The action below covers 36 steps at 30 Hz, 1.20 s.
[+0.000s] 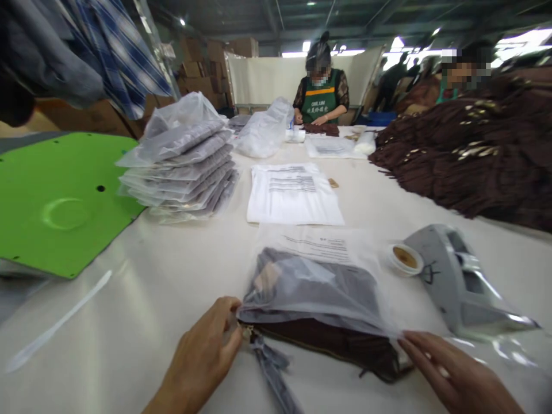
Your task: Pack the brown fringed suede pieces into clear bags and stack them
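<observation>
A translucent plastic bag (302,282) with a folded grey item inside lies in front of me on the white table. From its near edge sticks out a dark brown piece with a zipper (340,342), and a grey strap (273,371) hangs off its left end. My left hand (207,351) pinches the bag's near left corner, thumb and fingers close together. At the near right corner, my right hand (452,365) has its fingers together on the bag's edge; the thumb is hidden.
Filled bags (185,161) are stacked at left beside a green board (64,201). Flat white bags (295,192) lie ahead. A tape dispenser (452,276), small round tub (405,259) and brown pile (483,144) are right. A person (321,98) works across the table (172,253).
</observation>
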### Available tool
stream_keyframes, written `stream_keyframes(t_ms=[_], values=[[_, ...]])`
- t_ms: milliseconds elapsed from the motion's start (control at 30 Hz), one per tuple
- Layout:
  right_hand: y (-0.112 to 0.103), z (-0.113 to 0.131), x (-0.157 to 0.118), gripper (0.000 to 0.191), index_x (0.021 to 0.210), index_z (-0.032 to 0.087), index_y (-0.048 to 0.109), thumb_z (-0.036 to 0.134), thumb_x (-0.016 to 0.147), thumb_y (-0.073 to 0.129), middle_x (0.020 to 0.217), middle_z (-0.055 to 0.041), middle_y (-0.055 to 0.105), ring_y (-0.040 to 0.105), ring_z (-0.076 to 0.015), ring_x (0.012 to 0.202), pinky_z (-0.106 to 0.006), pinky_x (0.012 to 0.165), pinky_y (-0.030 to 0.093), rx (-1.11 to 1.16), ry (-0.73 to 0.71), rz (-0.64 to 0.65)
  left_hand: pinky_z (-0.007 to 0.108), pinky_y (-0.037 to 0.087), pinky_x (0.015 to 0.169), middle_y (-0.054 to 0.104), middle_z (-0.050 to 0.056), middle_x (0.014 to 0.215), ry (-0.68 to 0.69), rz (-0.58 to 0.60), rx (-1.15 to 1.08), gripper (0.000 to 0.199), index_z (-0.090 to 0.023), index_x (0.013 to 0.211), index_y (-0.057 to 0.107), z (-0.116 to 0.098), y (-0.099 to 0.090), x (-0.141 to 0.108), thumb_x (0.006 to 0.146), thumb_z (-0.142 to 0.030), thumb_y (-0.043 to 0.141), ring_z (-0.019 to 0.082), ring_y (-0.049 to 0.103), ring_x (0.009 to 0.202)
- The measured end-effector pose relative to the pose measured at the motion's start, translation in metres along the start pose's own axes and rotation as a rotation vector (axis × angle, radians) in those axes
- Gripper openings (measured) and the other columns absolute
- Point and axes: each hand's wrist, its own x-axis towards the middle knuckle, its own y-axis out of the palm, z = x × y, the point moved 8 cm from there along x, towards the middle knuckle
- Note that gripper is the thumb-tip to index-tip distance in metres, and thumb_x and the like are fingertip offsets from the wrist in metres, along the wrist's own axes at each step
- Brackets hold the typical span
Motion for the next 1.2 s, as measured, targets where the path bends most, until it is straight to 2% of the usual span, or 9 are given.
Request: stream_keyframes(t_ms=[67,133,200,233,333,433,633,867,1200], values=[[0.004,0.002,0.007,0.029,0.081,0.028,0.071,0.055,0.078,0.06,0.075,-0.0014,0.075,0.07,-0.0195,0.065,-0.024,0.058,0.056,0.043,0.095,0.16,0.022,0.048,0.054,0.065,0.0,0.09,0.107,-0.168,0.028,0.015,-0.026,0.105,0.051,-0.014,-0.012,-0.006,0.091,-0.029,0.045,0.015,0.066,0.072],[0.013,0.006,0.009,0.029,0.079,0.026,0.067,0.052,0.081,0.056,0.066,-0.0002,0.071,0.067,-0.0178,0.059,-0.024,0.055,0.054,0.142,0.201,0.31,0.021,0.048,0.055,0.065,0.0,0.084,0.339,-0.22,0.021,0.012,-0.025,0.098,0.053,-0.053,-0.006,-0.016,0.094,-0.032,0.045,0.014,0.065,0.069],[0.023,0.012,0.008,0.028,0.085,0.025,0.065,0.051,0.08,0.057,0.066,0.0006,0.069,0.066,-0.0172,0.059,-0.024,0.055,0.053,0.248,0.277,0.402,0.022,0.045,0.051,0.061,-0.003,0.068,0.669,-0.158,-0.015,0.014,-0.024,0.084,0.053,-0.11,0.02,-0.032,0.095,-0.027,0.044,0.012,0.061,0.057],[0.026,0.015,0.008,0.029,0.089,0.024,0.064,0.051,0.078,0.059,0.067,0.001,0.068,0.064,-0.017,0.059,-0.024,0.055,0.052,0.293,0.31,0.421,0.025,0.038,0.042,0.056,-0.004,0.058,0.804,-0.196,-0.037,0.02,-0.023,0.075,0.051,-0.139,0.03,-0.04,0.093,-0.023,0.045,0.012,0.057,0.049],[0.035,0.018,0.003,0.031,0.087,0.023,0.061,0.051,0.075,0.062,0.063,0.0027,0.064,0.061,-0.0164,0.056,-0.024,0.049,0.049,0.402,0.407,0.421,0.03,0.025,0.034,0.053,-0.004,0.052,0.962,-0.242,-0.051,0.015,-0.02,0.073,0.051,-0.205,0.069,-0.045,0.088,-0.022,0.054,0.012,0.051,0.041],[0.041,0.017,-0.001,0.034,0.075,0.022,0.057,0.055,0.076,0.061,0.055,0.005,0.057,0.058,-0.0142,0.052,-0.023,0.046,0.044,0.535,0.471,0.375,0.031,0.026,0.036,0.059,-0.001,0.06,1.012,-0.192,-0.014,0.008,-0.016,0.089,0.054,-0.242,0.103,-0.036,0.088,-0.024,0.056,0.015,0.055,0.046],[0.054,0.011,-0.01,0.041,0.078,0.022,0.054,0.061,0.071,0.064,0.051,0.0085,0.054,0.054,-0.0127,0.042,-0.023,0.041,0.043,0.76,0.582,0.422,0.032,0.035,0.045,0.06,0.0,0.065,0.932,-0.151,0.009,0.018,-0.019,0.08,0.049,-0.251,0.121,-0.019,0.096,-0.028,0.047,0.017,0.058,0.054],[0.048,0.006,-0.001,0.029,0.075,0.019,0.057,0.047,0.073,0.066,0.052,0.0079,0.056,0.045,-0.0073,0.037,-0.018,0.035,0.035,0.786,0.499,0.324,0.03,0.033,0.042,0.063,-0.001,0.064,0.897,-0.077,0.033,0.011,-0.018,0.082,0.049,-0.249,0.139,-0.018,0.083,-0.014,0.06,0.017,0.059,0.051],[0.034,0.006,-0.007,0.026,0.083,0.021,0.059,0.046,0.078,0.065,0.066,0.0016,0.064,0.062,-0.0152,0.061,-0.025,0.059,0.051,0.719,0.367,0.172,0.027,0.04,0.047,0.067,0.0,0.065,0.553,0.074,0.006,0.009,-0.02,0.077,0.053,-0.225,0.122,0.012,0.079,-0.013,0.058,0.02,0.066,0.055]])
